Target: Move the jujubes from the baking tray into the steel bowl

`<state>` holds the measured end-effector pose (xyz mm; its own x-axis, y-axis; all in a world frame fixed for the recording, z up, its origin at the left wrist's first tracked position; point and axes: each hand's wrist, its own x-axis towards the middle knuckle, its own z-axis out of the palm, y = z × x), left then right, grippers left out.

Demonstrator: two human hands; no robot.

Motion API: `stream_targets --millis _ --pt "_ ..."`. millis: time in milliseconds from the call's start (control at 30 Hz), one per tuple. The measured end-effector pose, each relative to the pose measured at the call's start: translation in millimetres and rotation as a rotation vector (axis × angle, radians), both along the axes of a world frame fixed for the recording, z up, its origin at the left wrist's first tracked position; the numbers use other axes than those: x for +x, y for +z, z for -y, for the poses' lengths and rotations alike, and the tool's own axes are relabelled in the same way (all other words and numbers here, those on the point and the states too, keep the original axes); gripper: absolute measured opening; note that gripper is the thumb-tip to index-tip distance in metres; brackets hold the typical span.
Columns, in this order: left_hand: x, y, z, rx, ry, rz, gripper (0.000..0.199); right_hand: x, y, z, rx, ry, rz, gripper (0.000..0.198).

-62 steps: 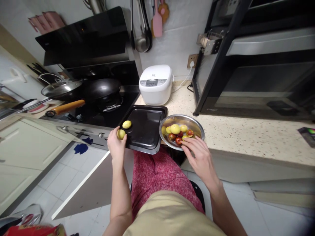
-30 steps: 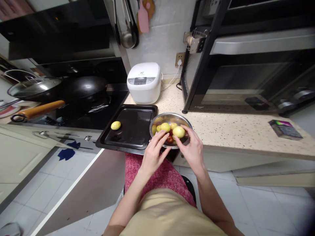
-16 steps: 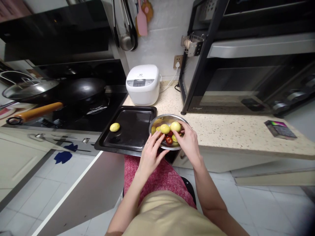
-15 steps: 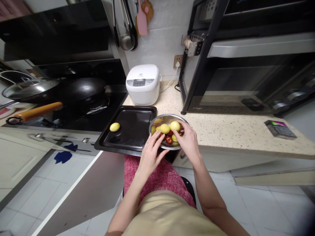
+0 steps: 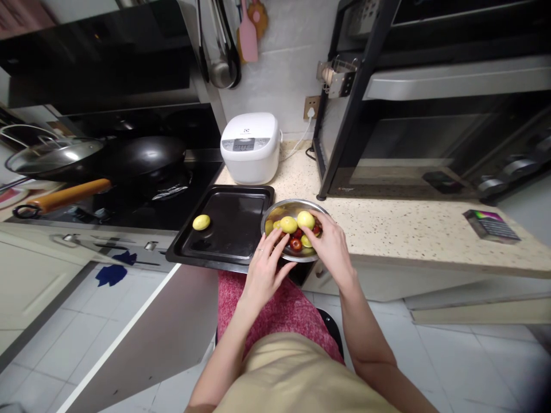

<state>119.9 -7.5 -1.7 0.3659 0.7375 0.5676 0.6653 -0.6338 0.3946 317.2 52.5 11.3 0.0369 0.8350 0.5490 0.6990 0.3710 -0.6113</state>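
A shallow metal bowl (image 5: 284, 257) rests at the tray's right edge and holds yellow lemons and several small, dark-red, shiny fruits (image 5: 295, 245). With fingers over its near left rim and thumb outside, my left hand (image 5: 266, 269) grips the bowl. My right hand (image 5: 330, 246) reaches over the right rim, thumb and fingers closed around a lemon (image 5: 305, 220). Another lemon (image 5: 288, 225) lies just left of it in the bowl. On the left part of the black baking tray (image 5: 232, 223) lies a single lemon (image 5: 201, 222). My fingers hide part of the bowl's contents.
Behind the tray stands a white rice cooker (image 5: 250, 148). A wok (image 5: 144, 154) with a wooden handle sits on the stove at left. To the right are a large oven (image 5: 430, 132) and a small dark box (image 5: 491, 225) on the speckled counter (image 5: 387, 229).
Almost nothing differs. Both hands keep their places at the bowl, and the lemon in my right hand has barely shifted.
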Motion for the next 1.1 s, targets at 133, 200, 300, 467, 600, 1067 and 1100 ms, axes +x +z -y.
stream_targets --millis 133,200,300,467,600,1067,1100 --pt "-1.9 2.6 1.2 -0.026 -0.017 0.015 0.069 1.6 4.7 4.4 0.011 0.001 0.003 0.038" --pt "-5.2 6.5 1.6 -0.056 -0.039 0.028 0.073 2.2 7.0 8.6 0.024 0.016 -0.006 0.037" --pt "-15.4 14.6 -0.1 -0.089 -0.059 0.049 0.075 3.2 6.9 16.6 0.052 0.039 -0.023 0.035" --pt "-55.1 25.0 -15.4 -0.077 0.18 0.099 0.059 4.4 -1.0 27.6 0.122 0.032 -0.049 0.03" --pt "-105.7 24.1 -35.8 -0.028 0.495 0.069 0.053 4.6 -3.5 32.6 0.156 0.039 -0.047 0.028" --pt "-161.0 21.5 -68.9 -0.249 0.796 -0.274 0.043 2.8 -4.9 38.9 0.15 0.034 -0.069 0.023" --pt "-160.5 22.7 -70.0 -0.248 0.805 -0.303 0.043 2.4 -5.1 39.4 0.144 0.036 -0.076 0.023"
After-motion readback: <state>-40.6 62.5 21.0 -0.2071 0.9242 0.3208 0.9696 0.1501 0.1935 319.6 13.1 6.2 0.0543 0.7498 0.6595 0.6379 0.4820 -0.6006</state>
